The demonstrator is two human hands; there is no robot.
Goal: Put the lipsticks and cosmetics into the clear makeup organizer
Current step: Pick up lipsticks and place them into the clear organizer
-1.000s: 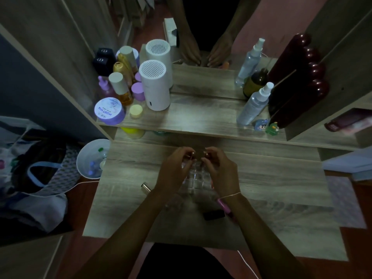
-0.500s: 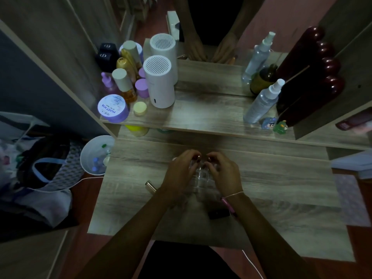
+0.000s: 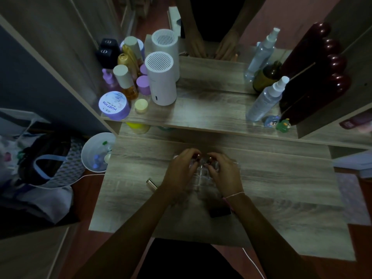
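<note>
Lighting is dim; fine detail is limited. The clear makeup organizer [image 3: 201, 174] sits on the wooden worktop [image 3: 281, 188] near its middle, a grid of small see-through compartments. Both hands are on it. The left hand [image 3: 180, 174] covers its left side with fingers curled over the far edge; the right hand [image 3: 224, 174] covers its right side the same way. Each hand's fingers are bent around the organizer's body, gripping it from either side. Small dark reddish rounded spots show at the fingertips over the far compartments; whether these are painted nails or lipstick tops cannot be told.

A slim metallic lipstick tube [image 3: 152, 183] lies flat on the worktop just left of the left wrist. A dark rectangular cosmetic [image 3: 220, 212] lies on the near side of the organizer, beside the right wrist, next to a thin pink item that is largely hidden by the wrist.

On the raised shelf [image 3: 201, 115] at the far side: a white cylindrical device [image 3: 161, 81], a purple-lidded jar [image 3: 114, 105] at the left, and a clear spray bottle [image 3: 265, 99] at the right. A mirror behind reflects these. A white bin [image 3: 96, 152] stands on the floor to the left of the worktop.
</note>
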